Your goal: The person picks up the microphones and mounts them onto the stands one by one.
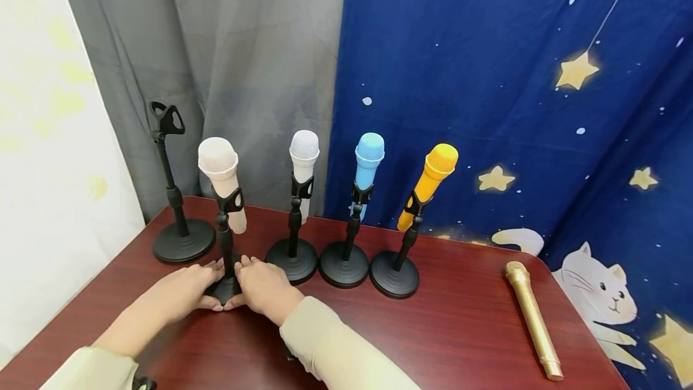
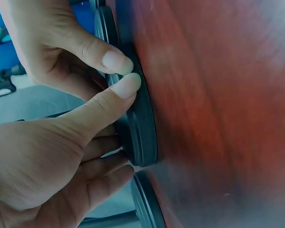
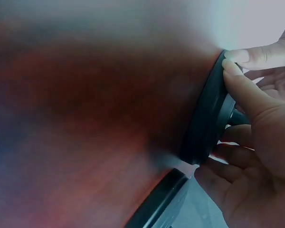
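A pale pink microphone (image 1: 221, 164) leans in the clip of a black microphone stand (image 1: 226, 251). My left hand (image 1: 186, 289) grips the left side of the stand's round base (image 2: 145, 128), and my right hand (image 1: 266, 286) grips the right side. Both thumbs lie on the base's near edge, their tips close together. Fingers of each hand reach around the base's sides. The base is down on the table, partly hidden by the hands. In the right wrist view, the right hand (image 3: 270, 147) holds the base (image 3: 204, 118) with the neighbouring stand's base just beside it.
A bare black stand (image 1: 181, 239) is at the back left. To the right, three stands hold a white microphone (image 1: 304, 152), a blue microphone (image 1: 369, 158) and a yellow microphone (image 1: 433, 173). A gold microphone (image 1: 533, 318) lies on the red-brown table (image 1: 460, 330) near its right edge. Curtains hang behind.
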`<state>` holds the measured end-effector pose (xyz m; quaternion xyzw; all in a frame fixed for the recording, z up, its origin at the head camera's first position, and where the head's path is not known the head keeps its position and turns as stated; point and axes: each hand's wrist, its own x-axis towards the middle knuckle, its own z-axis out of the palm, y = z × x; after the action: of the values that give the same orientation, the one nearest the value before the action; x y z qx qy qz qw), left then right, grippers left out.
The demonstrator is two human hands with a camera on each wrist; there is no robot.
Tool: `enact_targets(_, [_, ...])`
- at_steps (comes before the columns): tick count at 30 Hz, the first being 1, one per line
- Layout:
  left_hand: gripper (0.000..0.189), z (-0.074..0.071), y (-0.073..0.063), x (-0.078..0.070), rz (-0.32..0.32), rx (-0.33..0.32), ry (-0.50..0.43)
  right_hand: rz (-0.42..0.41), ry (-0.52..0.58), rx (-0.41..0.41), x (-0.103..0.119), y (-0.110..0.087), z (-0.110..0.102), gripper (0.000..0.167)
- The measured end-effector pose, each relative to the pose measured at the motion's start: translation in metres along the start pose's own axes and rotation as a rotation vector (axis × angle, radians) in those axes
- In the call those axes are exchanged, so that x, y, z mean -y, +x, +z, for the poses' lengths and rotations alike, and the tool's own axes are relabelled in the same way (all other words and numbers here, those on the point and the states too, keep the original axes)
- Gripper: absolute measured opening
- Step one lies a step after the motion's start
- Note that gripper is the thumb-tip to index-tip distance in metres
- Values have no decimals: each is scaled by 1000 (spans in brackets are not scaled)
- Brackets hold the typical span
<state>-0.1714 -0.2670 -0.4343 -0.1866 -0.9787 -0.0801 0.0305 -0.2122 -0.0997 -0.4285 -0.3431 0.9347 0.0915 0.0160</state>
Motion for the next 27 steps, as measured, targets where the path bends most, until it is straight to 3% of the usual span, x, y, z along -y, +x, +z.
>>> enact_targets(6, [60,-1,17,6,6,-60,96,124,44,-5,-1,19,-2,58])
enact_targets(13, [56,2,32,14,24,-107,139,154,38,7,-13,35,0,66])
enact_targets(21, [56,-1,38,14,-10,-108,122,116,60,10,-21,38,-2,71])
enact_targets(27, [56,-5,34,19,-122,-30,-4,29,208,-35,-24,19,-8,67])
